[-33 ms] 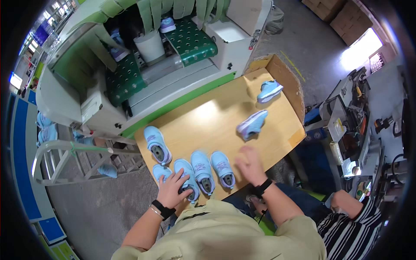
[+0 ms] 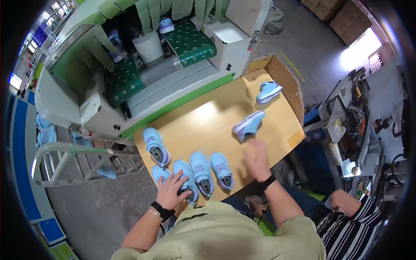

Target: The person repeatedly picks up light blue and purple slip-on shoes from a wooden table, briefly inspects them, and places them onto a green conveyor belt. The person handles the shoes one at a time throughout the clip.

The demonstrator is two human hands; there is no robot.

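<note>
Several light blue sneakers with lilac details lie on the wooden table. My left hand (image 2: 172, 191) rests with fingers spread across a front sneaker (image 2: 182, 166), beside another sneaker (image 2: 159, 171) partly behind the fingers. To its right stand two more, a middle sneaker (image 2: 201, 169) and a right-hand sneaker (image 2: 221, 168). A further sneaker (image 2: 154, 144) sits at the table's left edge. My right hand (image 2: 257, 158) is blurred, just below the heel of a sneaker (image 2: 249, 124) lying on its side; whether the fingers touch it I cannot make out.
One sneaker (image 2: 268, 92) lies at the far right beside a cardboard sheet (image 2: 287, 82). Beyond the wooden table (image 2: 186, 125) stands a machine with a green perforated belt (image 2: 190, 45). A metal rack (image 2: 54, 162) holds sneakers at left; a person in a striped sleeve (image 2: 355, 227) is at right.
My right hand has moved slightly right and nearer its sneaker. That sneaker has shifted a little to the left. My left hand stays on the front sneaker.
</note>
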